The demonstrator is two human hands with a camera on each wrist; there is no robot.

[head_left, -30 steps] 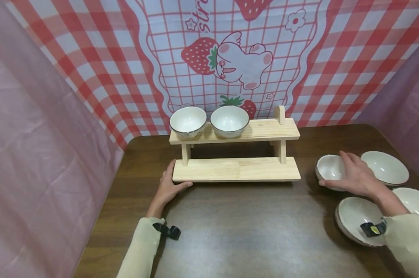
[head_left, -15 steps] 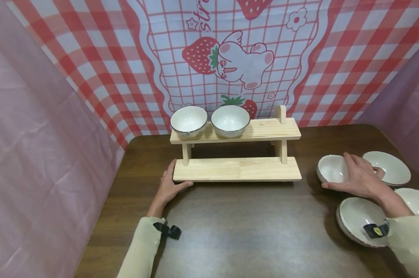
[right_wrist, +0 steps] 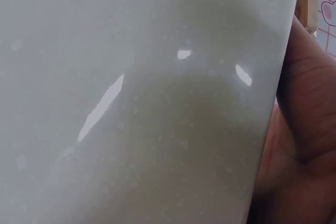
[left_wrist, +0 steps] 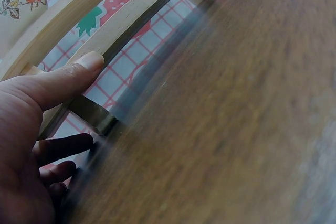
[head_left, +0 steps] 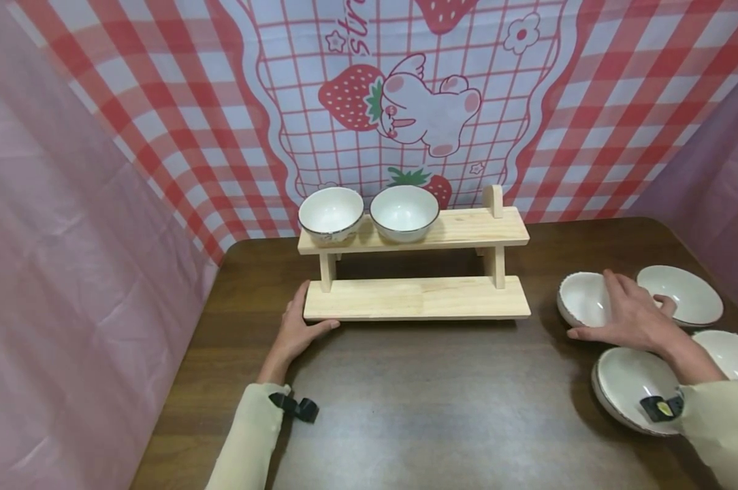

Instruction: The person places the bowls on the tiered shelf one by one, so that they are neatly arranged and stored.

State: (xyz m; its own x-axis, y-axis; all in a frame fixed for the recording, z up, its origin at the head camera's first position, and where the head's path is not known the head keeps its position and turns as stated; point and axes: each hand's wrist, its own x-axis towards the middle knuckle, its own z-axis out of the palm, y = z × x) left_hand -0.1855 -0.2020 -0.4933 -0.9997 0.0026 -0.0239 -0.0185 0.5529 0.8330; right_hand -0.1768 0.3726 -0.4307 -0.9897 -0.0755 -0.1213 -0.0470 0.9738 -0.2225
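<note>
My left hand (head_left: 297, 332) grips the left end of the lower board of a two-tier wooden shelf (head_left: 418, 299). In the left wrist view the thumb of this hand (left_wrist: 31, 114) lies on the edge of the board (left_wrist: 140, 13), with the other fingers bent lower down. On the right, my right hand (head_left: 638, 316) holds a small white bowl (head_left: 580, 299) by its right side, thumb in front and fingers toward the far rim. The right hand covers part of that bowl. A glossy white bowl (right_wrist: 131, 103) fills most of the right wrist view, beside the hand (right_wrist: 310, 129).
Two white dark-rimmed bowls, one left (head_left: 331, 212) and one right (head_left: 404, 211), stand on the upper board. Around my right arm are a shallow bowl (head_left: 681, 296), a larger bowl (head_left: 632, 381) and another bowl (head_left: 733, 354). A checked cloth (head_left: 222, 122) hangs behind the table.
My right hand has shifted slightly to the right on the small bowl, and a bent finger now shows at its right side. The left hand and the shelf stay put.
</note>
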